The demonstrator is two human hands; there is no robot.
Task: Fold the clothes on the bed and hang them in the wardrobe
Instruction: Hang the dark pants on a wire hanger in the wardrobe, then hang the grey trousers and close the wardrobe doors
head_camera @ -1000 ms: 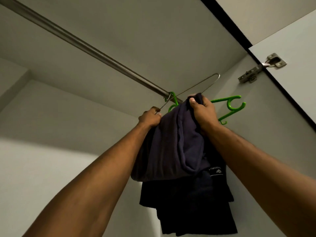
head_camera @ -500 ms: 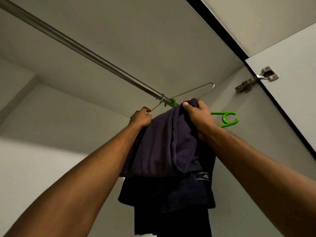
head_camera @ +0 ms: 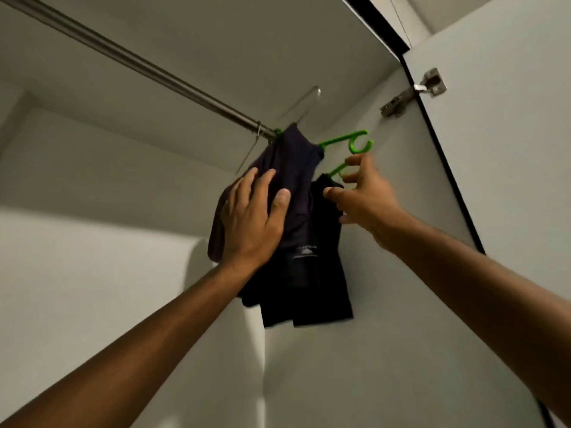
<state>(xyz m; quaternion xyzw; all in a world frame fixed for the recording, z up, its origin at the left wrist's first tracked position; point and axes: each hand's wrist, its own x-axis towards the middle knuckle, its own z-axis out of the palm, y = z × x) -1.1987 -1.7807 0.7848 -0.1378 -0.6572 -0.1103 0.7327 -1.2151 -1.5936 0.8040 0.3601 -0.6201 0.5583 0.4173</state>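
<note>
Wardrobe [head_camera: 92, 273]: dark garment [head_camera: 296, 186] hangs off rail [head_camera: 154, 71], long axis vertical. Left hand [head_camera: 251, 217] flat on it, released; right hand [head_camera: 364, 196] released beside green hanger [head_camera: 355, 140].

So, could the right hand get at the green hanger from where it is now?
Probably yes. The right hand is open, its fingers spread just below the green hanger, with no visible obstruction between them. The dark garment hangs to its left, under the left hand, clear of that path.
</note>
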